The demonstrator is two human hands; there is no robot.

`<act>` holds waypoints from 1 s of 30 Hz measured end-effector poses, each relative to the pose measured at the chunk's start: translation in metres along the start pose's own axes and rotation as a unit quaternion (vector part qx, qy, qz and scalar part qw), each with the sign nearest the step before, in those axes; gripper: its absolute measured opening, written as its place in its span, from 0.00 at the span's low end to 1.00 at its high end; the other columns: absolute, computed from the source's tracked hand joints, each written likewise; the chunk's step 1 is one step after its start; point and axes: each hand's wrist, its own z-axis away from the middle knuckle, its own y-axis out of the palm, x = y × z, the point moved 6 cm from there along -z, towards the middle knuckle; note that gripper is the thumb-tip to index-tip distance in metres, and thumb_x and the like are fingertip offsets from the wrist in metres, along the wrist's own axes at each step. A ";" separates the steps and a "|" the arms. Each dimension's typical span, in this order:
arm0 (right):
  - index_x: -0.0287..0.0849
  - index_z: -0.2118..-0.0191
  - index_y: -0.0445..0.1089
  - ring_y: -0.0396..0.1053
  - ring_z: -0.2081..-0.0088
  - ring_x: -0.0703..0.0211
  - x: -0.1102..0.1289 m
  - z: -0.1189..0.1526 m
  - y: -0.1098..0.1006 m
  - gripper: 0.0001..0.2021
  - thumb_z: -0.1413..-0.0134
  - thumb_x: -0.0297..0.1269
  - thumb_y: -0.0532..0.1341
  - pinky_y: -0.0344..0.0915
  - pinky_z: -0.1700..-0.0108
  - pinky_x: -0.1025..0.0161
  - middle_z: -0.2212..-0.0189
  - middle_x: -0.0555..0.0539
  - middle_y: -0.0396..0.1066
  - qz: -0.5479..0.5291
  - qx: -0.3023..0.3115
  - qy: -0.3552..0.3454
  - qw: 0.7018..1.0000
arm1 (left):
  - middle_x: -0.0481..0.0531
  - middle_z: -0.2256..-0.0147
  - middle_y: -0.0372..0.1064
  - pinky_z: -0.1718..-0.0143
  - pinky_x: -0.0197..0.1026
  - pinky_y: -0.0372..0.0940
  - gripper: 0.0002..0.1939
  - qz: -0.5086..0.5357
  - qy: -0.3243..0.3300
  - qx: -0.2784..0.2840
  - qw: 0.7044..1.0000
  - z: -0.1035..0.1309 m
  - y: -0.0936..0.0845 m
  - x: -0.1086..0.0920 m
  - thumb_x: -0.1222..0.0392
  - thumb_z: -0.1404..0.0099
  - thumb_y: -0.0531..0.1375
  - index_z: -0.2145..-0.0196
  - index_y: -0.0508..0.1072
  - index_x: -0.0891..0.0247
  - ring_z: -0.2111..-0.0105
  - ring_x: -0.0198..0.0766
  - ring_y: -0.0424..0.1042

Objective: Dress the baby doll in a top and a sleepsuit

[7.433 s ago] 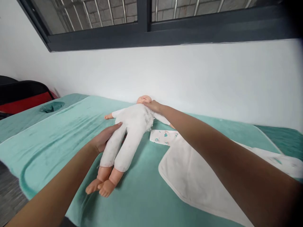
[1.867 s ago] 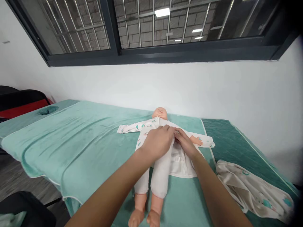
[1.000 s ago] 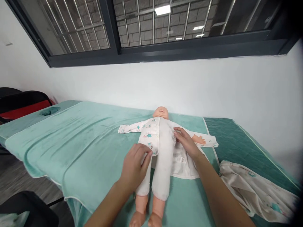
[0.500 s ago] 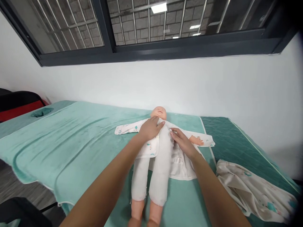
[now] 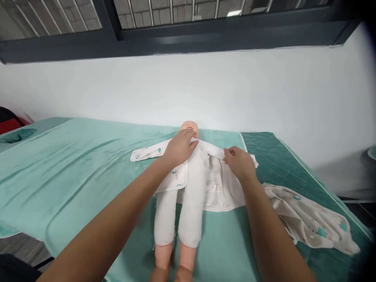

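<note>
A baby doll (image 5: 192, 196) lies on its back, head toward the wall, with a white cloth body and bare plastic lower legs. Under it is a white printed baby shirt (image 5: 225, 192), spread open on the right; its left-hand front panel covers part of the torso. One printed sleeve (image 5: 147, 152) stretches out to the left. My left hand (image 5: 180, 147) rests on the doll's upper chest below the chin, fingers extended. At the doll's outstretched arm (image 5: 213, 150), my right hand (image 5: 240, 162) is closed around the forearm end, hiding the doll's hand and most of the other sleeve.
A crumpled printed garment (image 5: 311, 219) lies to the right on the dark green quilted cover (image 5: 293, 172). Light green blanket (image 5: 73, 168) spreads over the bed at left. A white wall (image 5: 205, 90) and a dark window frame (image 5: 176, 41) stand behind.
My right hand has moved outward from the doll's side to its arm and closed there. My left hand stays on the chest. The view has tilted down and shifted right.
</note>
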 end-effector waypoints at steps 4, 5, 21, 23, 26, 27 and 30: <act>0.44 0.61 0.72 0.72 0.59 0.45 -0.025 -0.003 -0.022 0.15 0.41 0.44 0.51 0.62 0.63 0.57 0.62 0.38 0.75 0.164 -0.003 0.085 0.983 | 0.58 0.45 0.69 0.49 0.48 0.64 0.17 -0.094 0.094 0.124 0.983 -0.034 0.041 -0.049 0.57 0.31 0.53 0.47 0.69 0.62 0.44 0.48 0.66; 0.43 0.59 0.72 0.72 0.59 0.46 -0.027 -0.004 -0.023 0.14 0.41 0.41 0.51 0.61 0.63 0.58 0.61 0.37 0.75 0.172 -0.004 0.085 0.981 | 0.59 0.46 0.69 0.51 0.48 0.65 0.17 -0.124 0.118 0.172 0.970 -0.039 0.058 -0.061 0.59 0.33 0.54 0.48 0.70 0.63 0.46 0.48 0.67; 0.45 0.79 0.67 0.69 0.69 0.51 -0.040 -0.022 -0.001 0.14 0.56 0.50 0.65 0.59 0.67 0.60 0.74 0.44 0.74 0.055 0.022 0.044 0.997 | 0.57 0.56 0.73 0.56 0.48 0.61 0.22 -0.217 0.130 0.233 0.939 -0.082 0.092 -0.063 0.69 0.42 0.59 0.49 0.67 0.59 0.57 0.49 0.71; 0.45 0.83 0.62 0.66 0.72 0.55 -0.040 -0.024 0.004 0.18 0.66 0.50 0.69 0.58 0.69 0.62 0.81 0.49 0.68 -0.025 0.026 0.055 0.998 | 0.56 0.60 0.74 0.56 0.47 0.59 0.21 -0.206 0.124 0.239 0.941 -0.078 0.086 -0.061 0.69 0.43 0.59 0.51 0.68 0.57 0.59 0.48 0.71; 0.46 0.80 0.62 0.63 0.74 0.57 -0.054 -0.026 -0.010 0.15 0.61 0.50 0.64 0.59 0.72 0.62 0.83 0.52 0.62 -0.153 -0.003 0.084 0.985 | 0.57 0.59 0.74 0.53 0.49 0.57 0.18 -0.210 0.125 0.221 0.944 -0.071 0.077 -0.061 0.69 0.43 0.60 0.54 0.71 0.58 0.57 0.50 0.71; 0.45 0.78 0.63 0.64 0.74 0.57 -0.059 -0.027 -0.016 0.14 0.57 0.51 0.61 0.60 0.72 0.62 0.83 0.52 0.62 -0.177 -0.012 0.095 0.980 | 0.57 0.59 0.75 0.52 0.49 0.55 0.17 -0.223 0.129 0.223 0.940 -0.068 0.076 -0.061 0.68 0.43 0.61 0.55 0.72 0.58 0.57 0.50 0.71; 0.45 0.72 0.66 0.68 0.72 0.52 -0.062 -0.026 -0.028 0.16 0.50 0.53 0.54 0.66 0.70 0.57 0.79 0.47 0.68 -0.248 0.000 0.111 0.962 | 0.57 0.61 0.76 0.50 0.50 0.52 0.11 -0.272 0.140 0.252 0.918 -0.057 0.081 -0.064 0.65 0.42 0.62 0.60 0.75 0.60 0.58 0.50 0.71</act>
